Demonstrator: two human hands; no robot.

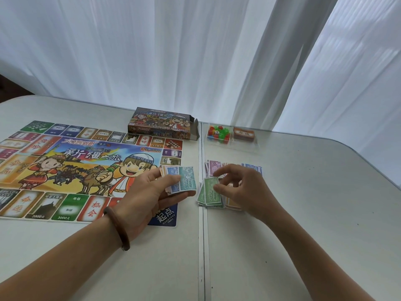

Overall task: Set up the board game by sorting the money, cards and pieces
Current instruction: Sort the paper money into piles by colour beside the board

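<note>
Tabletop [303,224] carries everything here, pale and split by a seam, and left of that seam we have the game board [65,166] laid flat. Behind the board the game box [160,127] lies with its end flap open; right of it sit the plastic pieces [218,133] and a card deck [243,134], both well apart from our hands. Nearer, just right of the seam, the sorted money lies in piles: purple notes [213,167], blue notes [253,168] and green 500 notes [209,193]. Our left hand [149,192] hovers over the board's corner, gripping the unsorted wad [182,180], fanned, with a 1000 note on top. Our right hand [240,187] hangs over the piles, thumb and forefinger closed on the top green note. We judge these notes thin, light and limp, likely to slide or lift in a draught, so we would pinch one by a corner or short edge and press it down on its pile.
</note>
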